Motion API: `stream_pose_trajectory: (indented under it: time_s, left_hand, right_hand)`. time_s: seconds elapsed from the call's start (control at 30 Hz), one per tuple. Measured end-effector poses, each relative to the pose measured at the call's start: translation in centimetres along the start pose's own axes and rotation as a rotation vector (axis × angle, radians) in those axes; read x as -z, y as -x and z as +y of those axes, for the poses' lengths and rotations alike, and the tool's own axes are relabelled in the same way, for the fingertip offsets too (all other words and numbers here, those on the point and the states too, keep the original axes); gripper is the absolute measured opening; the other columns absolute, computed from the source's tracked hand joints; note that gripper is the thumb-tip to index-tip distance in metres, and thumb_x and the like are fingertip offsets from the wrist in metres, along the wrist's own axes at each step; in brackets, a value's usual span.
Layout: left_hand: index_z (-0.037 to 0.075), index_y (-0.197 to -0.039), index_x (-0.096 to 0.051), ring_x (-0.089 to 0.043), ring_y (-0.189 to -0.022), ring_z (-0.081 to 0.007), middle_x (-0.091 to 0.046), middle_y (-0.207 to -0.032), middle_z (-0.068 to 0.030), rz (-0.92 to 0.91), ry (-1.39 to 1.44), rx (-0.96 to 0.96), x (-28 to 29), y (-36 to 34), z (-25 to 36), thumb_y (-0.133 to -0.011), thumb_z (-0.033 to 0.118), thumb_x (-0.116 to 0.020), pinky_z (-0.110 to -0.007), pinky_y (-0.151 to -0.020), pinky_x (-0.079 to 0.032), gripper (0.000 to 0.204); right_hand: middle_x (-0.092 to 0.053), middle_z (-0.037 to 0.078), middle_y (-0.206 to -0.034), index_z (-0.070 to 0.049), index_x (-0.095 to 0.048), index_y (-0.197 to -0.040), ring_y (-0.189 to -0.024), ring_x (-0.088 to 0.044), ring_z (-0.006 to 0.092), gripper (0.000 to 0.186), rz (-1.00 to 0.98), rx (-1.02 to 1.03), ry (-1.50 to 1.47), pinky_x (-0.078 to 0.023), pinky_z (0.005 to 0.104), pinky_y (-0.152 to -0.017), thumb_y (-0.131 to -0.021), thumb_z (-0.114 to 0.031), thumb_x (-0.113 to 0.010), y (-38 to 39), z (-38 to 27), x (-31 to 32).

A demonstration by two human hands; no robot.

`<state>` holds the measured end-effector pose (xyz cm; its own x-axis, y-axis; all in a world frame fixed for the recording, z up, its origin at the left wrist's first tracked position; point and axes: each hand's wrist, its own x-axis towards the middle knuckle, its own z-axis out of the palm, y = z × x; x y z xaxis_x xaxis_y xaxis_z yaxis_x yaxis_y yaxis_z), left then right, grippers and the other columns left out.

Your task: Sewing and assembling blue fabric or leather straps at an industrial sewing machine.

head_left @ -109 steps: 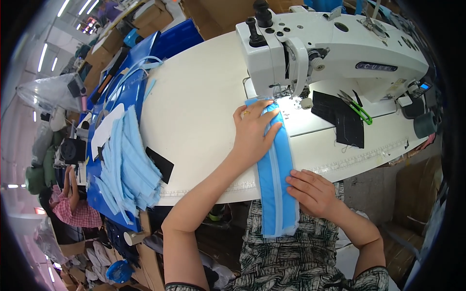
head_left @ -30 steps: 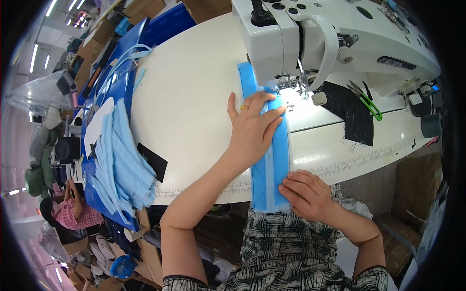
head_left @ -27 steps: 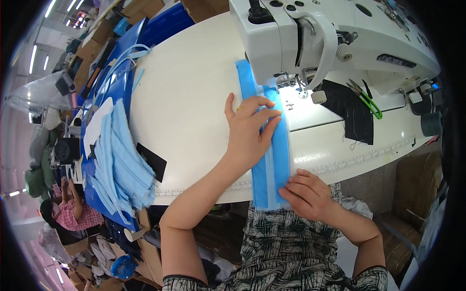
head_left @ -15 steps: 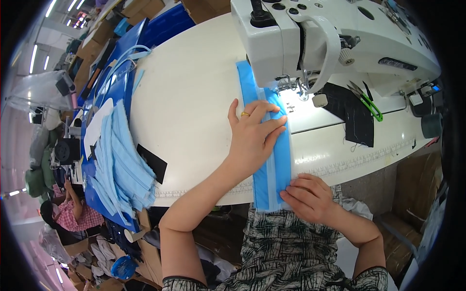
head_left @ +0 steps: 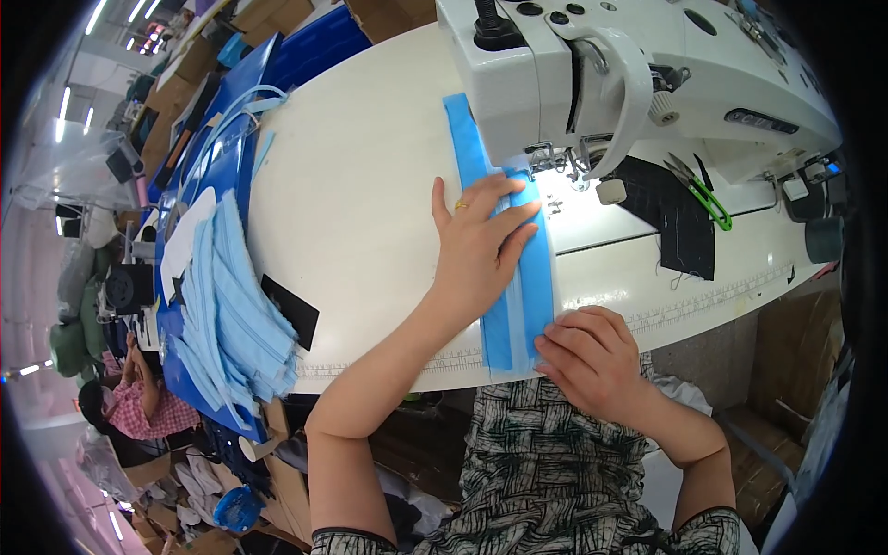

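The blue strip lies lengthwise on the white bench, a paler band along it. Its far part reaches the presser foot of the sewing machine; its near end lies at the bench's front edge. My left hand rests palm down on the strip, fingers spread. My right hand bends its fingers at the right edge; whether it pinches, I cannot tell. Principal hazards, in my judgement: the left fingertips lie near the foot, so feeding without lifting them could draw them under it; uneven tension between my hands could skew or pucker the strip. Containers: the blue bin, upper left, shows me no contents; those of the clear plastic bag are indistinct. Pale-blue strips lie heaped on a blue plastic surface.
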<state>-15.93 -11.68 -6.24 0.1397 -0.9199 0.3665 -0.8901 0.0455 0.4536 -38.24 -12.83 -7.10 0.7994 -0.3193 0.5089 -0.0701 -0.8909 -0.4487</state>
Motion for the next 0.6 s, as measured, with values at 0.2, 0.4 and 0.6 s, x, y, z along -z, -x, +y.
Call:
stream_pose_trajectory:
  time_s: [0.2,0.4,0.6]
  left_hand:
    - [0.017,-0.102,-0.074,-0.051,-0.121,-0.0202,-0.06,-0.117,-0.0004,-0.062,0.034,-0.02,0.4,0.6,0.5,-0.084,0.019,-0.071,-0.055,-0.114,-0.009,0.019]
    - [0.018,-0.103,-0.074,-0.051,-0.121,-0.021,-0.059,-0.117,-0.0006,-0.074,-0.002,-0.024,0.6,0.4,0.8,-0.085,0.019,-0.07,-0.057,-0.113,-0.008,0.018]
    - [0.018,-0.104,-0.074,-0.051,-0.121,-0.0225,-0.059,-0.118,-0.0021,-0.031,-0.059,-0.047,0.2,-0.5,0.1,-0.088,0.018,-0.066,-0.061,-0.112,-0.006,0.017]
  right_hand:
    - [-0.063,0.009,-0.108,-0.002,-0.066,-0.101,-0.101,-0.06,0.0249,0.037,0.018,-0.015,0.009,-0.048,0.0426,-0.093,-0.076,-0.025,-0.078,0.5,-0.1,-0.1]
    - [-0.062,0.011,-0.108,0.001,-0.065,-0.101,-0.1,-0.059,0.0272,0.04,0.008,-0.008,-0.02,-0.049,0.043,-0.091,-0.076,-0.026,-0.077,0.2,0.1,0.0]
    - [-0.06,0.013,-0.113,0.004,-0.062,-0.105,-0.103,-0.057,0.03,0.043,-0.043,-0.063,-0.05,-0.048,0.0418,-0.086,-0.075,-0.024,-0.077,-1.3,0.3,0.6]
